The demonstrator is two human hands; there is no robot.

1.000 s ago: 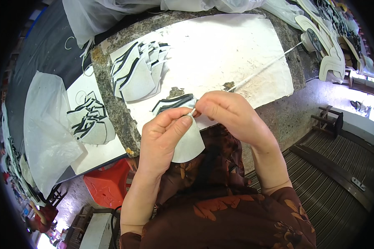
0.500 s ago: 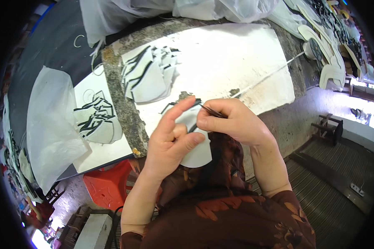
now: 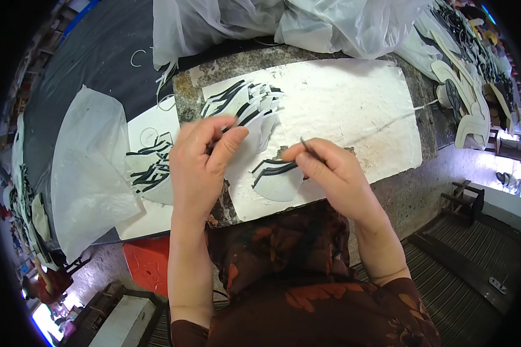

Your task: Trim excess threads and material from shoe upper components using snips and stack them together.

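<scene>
My left hand (image 3: pixel 201 156) hovers over the left part of the stack of pale, curved-edged pieces with black strips (image 3: pixel 266 128). Its thumb and forefinger are a little apart, and nothing shows between them; the other fingers are curled and partly hidden. My right hand (image 3: pixel 336 176) pinches a thin dark stick-like thing (image 3: pixel 310 149) whose kind I cannot make out. Just left of that hand, near the front edge of the white board, lies a loose pale piece (image 3: pixel 279 188) edged with black strips.
White board (image 3: pixel 353 92) covers the stone worktop. A second heap of strip-edged pieces (image 3: pixel 156 188) lies left, beside a translucent plastic sheet (image 3: pixel 92 173). Plastic bags (image 3: pixel 341 26) sit at the back. A spool (image 3: pixel 447 93) stands right; a red stool (image 3: pixel 147 266) is below left.
The pale piece held between my hands now lies on the board. My left hand has moved left and up to the stack; my right has shifted slightly right, still pinching the dark thing.
</scene>
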